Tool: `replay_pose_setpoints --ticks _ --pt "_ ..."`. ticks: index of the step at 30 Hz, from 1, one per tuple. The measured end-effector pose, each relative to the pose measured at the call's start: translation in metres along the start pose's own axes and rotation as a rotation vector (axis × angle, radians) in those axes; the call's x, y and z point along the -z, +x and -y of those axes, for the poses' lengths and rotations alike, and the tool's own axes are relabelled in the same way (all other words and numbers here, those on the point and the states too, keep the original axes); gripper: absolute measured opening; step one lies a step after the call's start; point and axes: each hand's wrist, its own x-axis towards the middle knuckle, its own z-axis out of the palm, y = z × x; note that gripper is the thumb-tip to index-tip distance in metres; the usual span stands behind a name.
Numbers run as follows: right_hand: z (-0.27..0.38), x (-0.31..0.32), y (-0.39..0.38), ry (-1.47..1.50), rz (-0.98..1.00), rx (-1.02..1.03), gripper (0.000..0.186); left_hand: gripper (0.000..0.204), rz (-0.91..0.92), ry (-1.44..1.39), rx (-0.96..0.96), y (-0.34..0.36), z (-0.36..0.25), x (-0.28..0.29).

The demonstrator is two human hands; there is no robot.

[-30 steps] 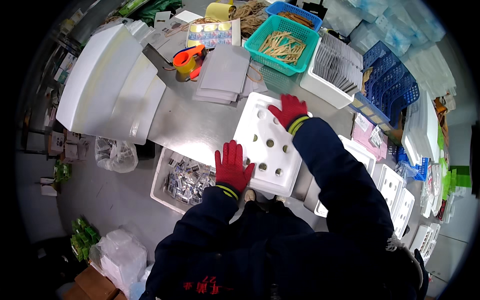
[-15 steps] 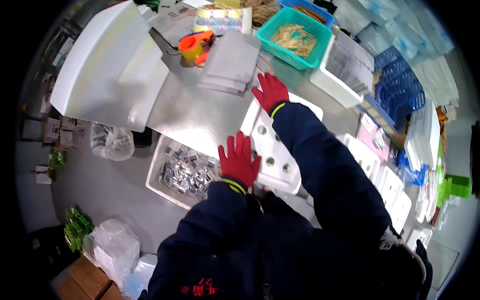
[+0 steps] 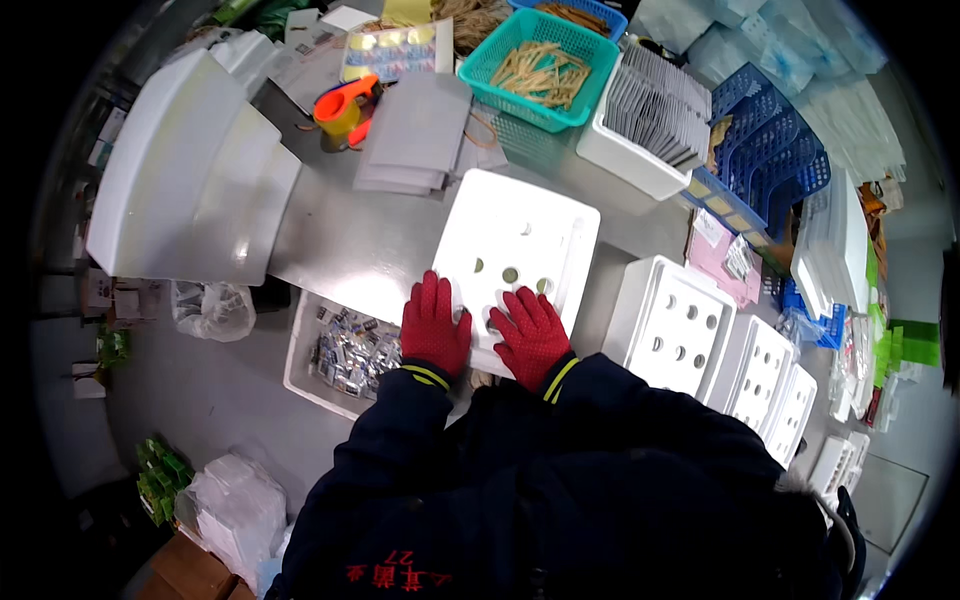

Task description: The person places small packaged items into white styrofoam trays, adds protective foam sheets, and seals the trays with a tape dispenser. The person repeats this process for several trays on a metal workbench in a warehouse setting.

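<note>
White box (image 3: pixel 490 225) beneath right hand (image 3: pixel 532 338)

Just past six o'clock, red characters (image 3: pixel 399 576) and a number (image 3: pixel 399 557) stand on the dark jacket (image 3: pixel 620 490); between eleven and twelve o'clock, a label sheet (image 3: pixel 395 50) bears print too small to read

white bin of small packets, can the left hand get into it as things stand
Probably yes: the left hand is close beside the white bin, and nothing visible covers the packets.
</note>
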Motion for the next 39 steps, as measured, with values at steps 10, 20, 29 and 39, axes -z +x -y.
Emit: replay_pose_setpoints --ticks 10,20,29,39 --pt "-0.043 0.023 0.031 -0.045 -0.107 0.085 0.048 0.047 0.150 -0.214 0.279 0.050 0.010 0.015" --pt "-0.047 0.007 0.034 -0.047 0.032 -0.007 0.051 0.062 0.196 -0.615 0.663 0.039 0.034 -0.023" --pt "-0.026 0.006 0.089 0.112 -0.278 0.073 0.048 0.062 0.200 -0.731 0.680 0.045 0.034 -0.023" --pt "-0.065 -0.065 0.136 -0.200 -0.237 0.006 0.050 0.037 0.045 -0.507 0.153 -0.019 0.053 -0.039"
